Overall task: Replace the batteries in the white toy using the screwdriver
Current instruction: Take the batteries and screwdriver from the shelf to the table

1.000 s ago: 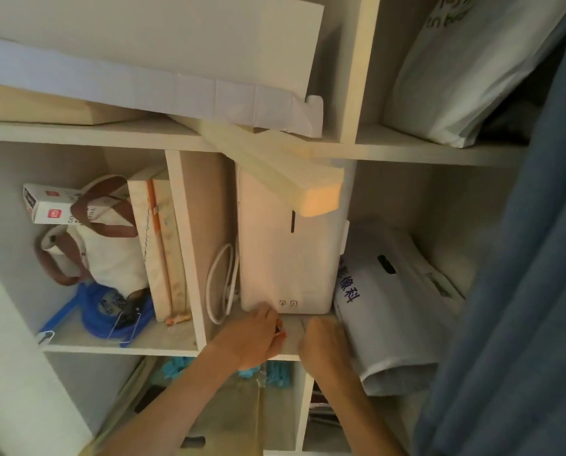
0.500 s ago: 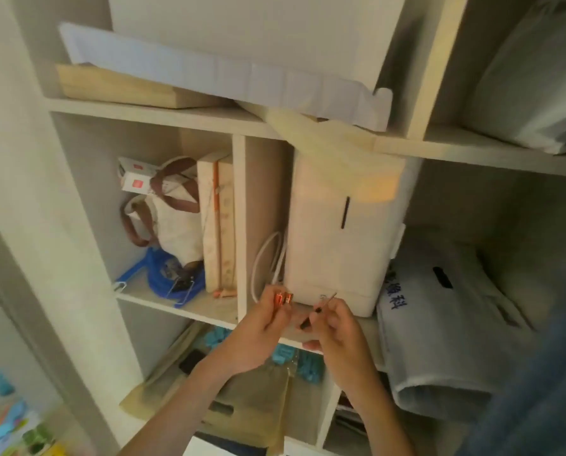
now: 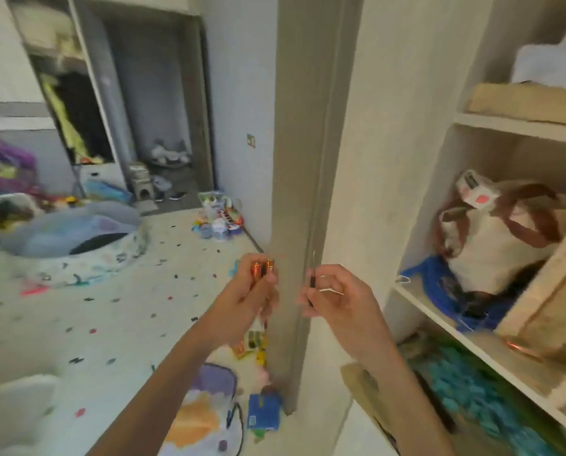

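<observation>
Two orange cylindrical batteries (image 3: 262, 269) were held in grip of left hand (image 3: 245, 301) | slim dark-handled metal screwdriver (image 3: 312, 282) stood upright, pinched by right hand (image 3: 337, 301) | pale speckled floor (image 3: 110, 307); white shelving (image 3: 446, 327) at right.

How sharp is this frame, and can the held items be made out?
Head view: motion blur smears everything, worst on the white shelf unit; wide-angle distortion tilts the grey door frame; even light, no glare. The left hand with orange-and-black batteries and right hand with thin dark screwdriver are recognisable.
</observation>
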Demonstrator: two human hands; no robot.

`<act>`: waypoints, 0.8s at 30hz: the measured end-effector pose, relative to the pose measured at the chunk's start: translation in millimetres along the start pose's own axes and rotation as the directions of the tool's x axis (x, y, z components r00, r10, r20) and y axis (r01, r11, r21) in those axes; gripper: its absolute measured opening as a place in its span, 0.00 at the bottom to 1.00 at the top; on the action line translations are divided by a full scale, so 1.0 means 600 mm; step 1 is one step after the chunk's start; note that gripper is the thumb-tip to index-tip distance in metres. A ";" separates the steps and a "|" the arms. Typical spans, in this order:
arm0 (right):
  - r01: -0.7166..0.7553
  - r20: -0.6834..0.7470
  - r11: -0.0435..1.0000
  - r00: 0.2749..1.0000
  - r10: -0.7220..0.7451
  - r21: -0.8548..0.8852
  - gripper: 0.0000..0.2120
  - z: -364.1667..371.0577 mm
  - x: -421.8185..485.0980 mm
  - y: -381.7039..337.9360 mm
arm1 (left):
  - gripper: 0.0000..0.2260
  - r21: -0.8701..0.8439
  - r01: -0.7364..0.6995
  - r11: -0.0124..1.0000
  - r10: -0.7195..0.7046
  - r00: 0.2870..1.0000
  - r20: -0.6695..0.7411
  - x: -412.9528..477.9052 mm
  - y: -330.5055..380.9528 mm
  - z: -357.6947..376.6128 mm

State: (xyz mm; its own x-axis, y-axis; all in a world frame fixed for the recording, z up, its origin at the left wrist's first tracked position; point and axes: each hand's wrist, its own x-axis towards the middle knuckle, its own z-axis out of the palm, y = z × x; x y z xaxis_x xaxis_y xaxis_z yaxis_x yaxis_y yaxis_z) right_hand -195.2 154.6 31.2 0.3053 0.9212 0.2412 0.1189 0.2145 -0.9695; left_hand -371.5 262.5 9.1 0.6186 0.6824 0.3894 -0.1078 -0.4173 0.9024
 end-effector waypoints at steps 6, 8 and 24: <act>0.008 0.251 0.999 0.968 -0.020 0.048 0.09 0.324 0.139 0.034 | 0.07 0.065 0.093 0.994 -0.069 0.950 -0.305 -0.107 -0.043 -0.340; 0.003 0.319 0.997 0.948 -0.025 0.071 0.08 0.428 0.176 0.041 | 0.10 0.116 0.110 0.987 -0.060 0.927 -0.370 -0.136 -0.051 -0.442; -0.016 0.609 1.000 0.793 0.003 0.016 0.05 0.969 0.514 0.143 | 0.09 0.188 0.281 0.941 -0.069 0.704 -0.707 -0.140 -0.211 -0.937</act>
State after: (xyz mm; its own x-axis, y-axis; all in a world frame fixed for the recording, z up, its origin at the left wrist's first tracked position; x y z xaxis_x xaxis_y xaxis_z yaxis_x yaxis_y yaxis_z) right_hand -640.2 646.1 -3.1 -0.3327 0.9290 0.1619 0.0990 0.2052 -0.9737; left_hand -847.5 595.4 -33.8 -0.1074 0.9336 0.3420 0.2185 -0.3134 0.9241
